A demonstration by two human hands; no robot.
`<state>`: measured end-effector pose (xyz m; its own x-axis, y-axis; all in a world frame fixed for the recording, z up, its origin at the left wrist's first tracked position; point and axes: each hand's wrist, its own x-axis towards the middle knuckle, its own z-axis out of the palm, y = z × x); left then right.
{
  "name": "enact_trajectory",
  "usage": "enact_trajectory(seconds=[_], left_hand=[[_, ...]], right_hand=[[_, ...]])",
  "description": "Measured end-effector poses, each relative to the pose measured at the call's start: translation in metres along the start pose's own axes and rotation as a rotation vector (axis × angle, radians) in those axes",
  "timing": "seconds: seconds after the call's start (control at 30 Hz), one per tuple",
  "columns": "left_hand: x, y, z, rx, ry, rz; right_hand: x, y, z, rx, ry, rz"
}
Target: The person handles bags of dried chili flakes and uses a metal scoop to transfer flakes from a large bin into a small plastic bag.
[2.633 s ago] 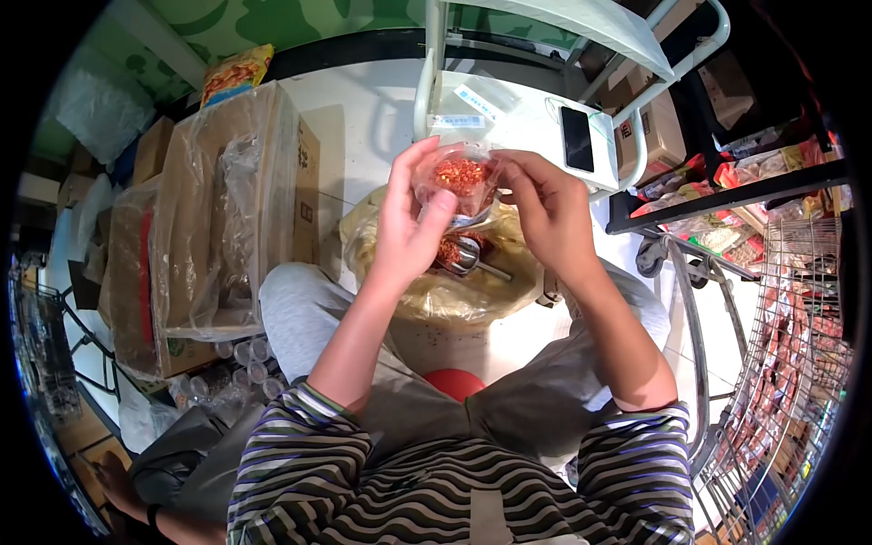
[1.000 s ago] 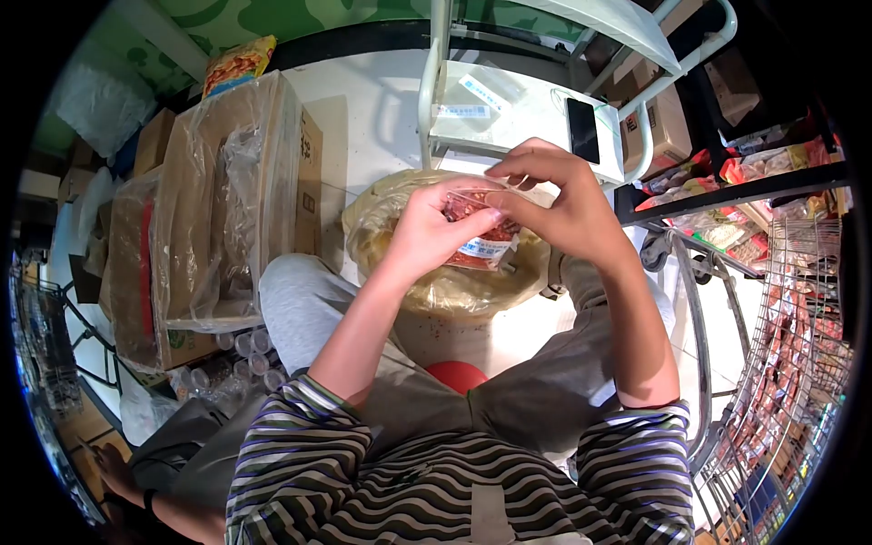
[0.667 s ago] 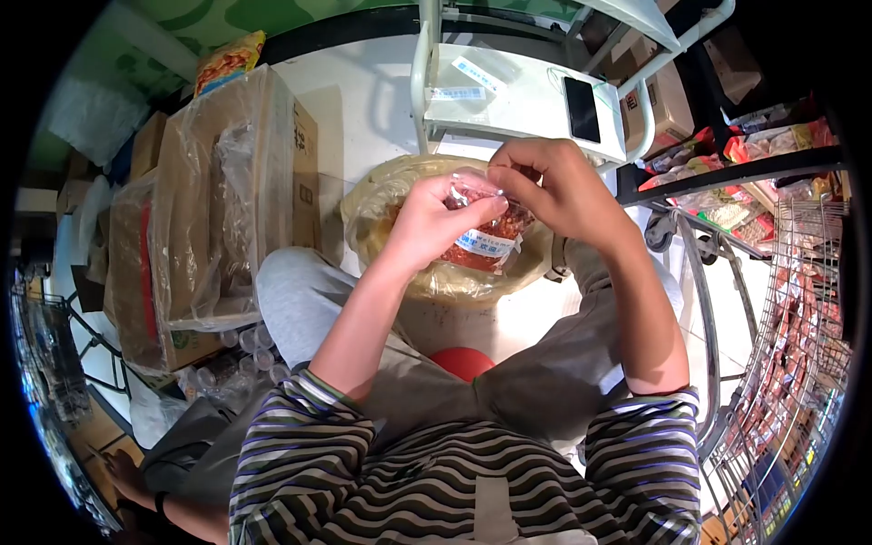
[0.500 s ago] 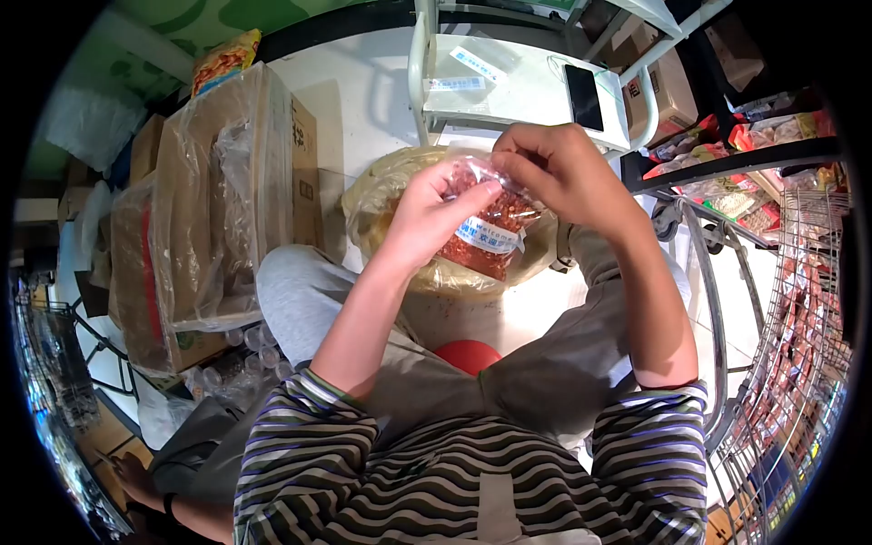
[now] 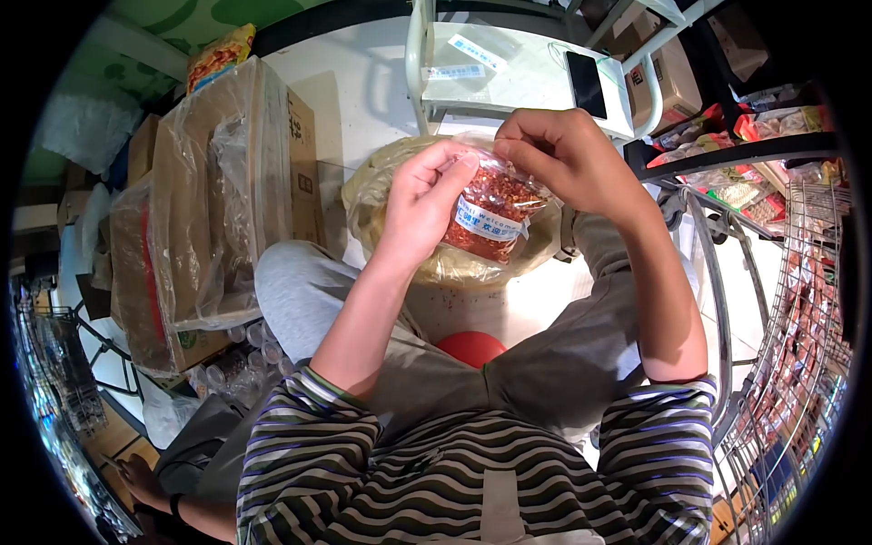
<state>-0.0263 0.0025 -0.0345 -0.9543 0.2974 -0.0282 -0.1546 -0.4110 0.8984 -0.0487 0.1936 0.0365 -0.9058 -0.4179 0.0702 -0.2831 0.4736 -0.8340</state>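
A clear plastic bag of red flakes (image 5: 488, 204), with a blue and white label across its front, hangs between my hands. My left hand (image 5: 431, 193) pinches the bag's top edge on the left. On the right, my right hand (image 5: 561, 165) has thumb and index finger pressed together on the top corner. Below and behind the small bag is a large yellowish plastic sack (image 5: 372, 186) with its mouth spread wide; its contents are mostly hidden.
Cardboard boxes under plastic (image 5: 304, 173) stand at left. A white shelf (image 5: 536, 82) holds a phone (image 5: 585, 84) and label strips. At right is a wire rack (image 5: 786, 336). A red round object (image 5: 470, 348) lies between my legs. Another person's hand (image 5: 138, 480) shows lower left.
My left hand has shifted from over the bag's face to its top left edge, uncovering more of the label. The small bag now hangs a little higher and more upright.
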Motion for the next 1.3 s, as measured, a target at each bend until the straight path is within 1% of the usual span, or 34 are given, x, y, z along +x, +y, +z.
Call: enact_trajectory(seconds=[0.13,0.23,0.33,0.43,0.53,0.63,0.8,0.9,1.03,1.1,1.23,1.3], left_hand=[[-0.001,0.002,0.000,0.018,0.046,-0.017],[-0.002,0.000,-0.001,0.048,0.047,0.029],[-0.004,0.002,-0.002,0.049,0.067,0.024],[-0.003,0.004,-0.005,0.054,0.051,-0.013],[-0.003,0.005,0.000,0.073,0.004,0.006],[-0.003,0.003,-0.003,0.033,0.005,-0.056],[-0.004,0.002,-0.006,0.087,0.027,-0.024],[-0.004,0.003,-0.006,0.098,0.046,-0.026],[-0.004,0.003,-0.005,0.055,0.078,-0.045],[-0.004,0.002,-0.006,0.082,0.086,-0.051],[-0.005,-0.003,-0.006,0.128,0.104,-0.040],[-0.005,-0.003,-0.007,0.090,0.106,-0.087]], right_hand=[[0.000,0.003,0.001,-0.002,-0.009,0.007],[0.000,0.002,0.002,-0.001,-0.015,0.013],[0.001,0.001,0.004,0.018,-0.011,0.012],[0.001,0.000,0.004,0.010,-0.013,0.012],[0.001,0.002,0.004,-0.006,-0.015,0.013],[0.001,0.006,0.007,-0.003,-0.025,0.030],[0.002,0.006,0.010,0.011,-0.032,0.034],[0.003,0.002,0.011,0.075,-0.031,0.110],[0.003,0.009,0.006,0.076,-0.168,0.143],[0.003,0.008,0.004,0.045,-0.219,0.148],[0.005,0.006,0.002,-0.019,-0.261,0.137],[0.005,0.009,0.004,-0.037,-0.262,0.110]])
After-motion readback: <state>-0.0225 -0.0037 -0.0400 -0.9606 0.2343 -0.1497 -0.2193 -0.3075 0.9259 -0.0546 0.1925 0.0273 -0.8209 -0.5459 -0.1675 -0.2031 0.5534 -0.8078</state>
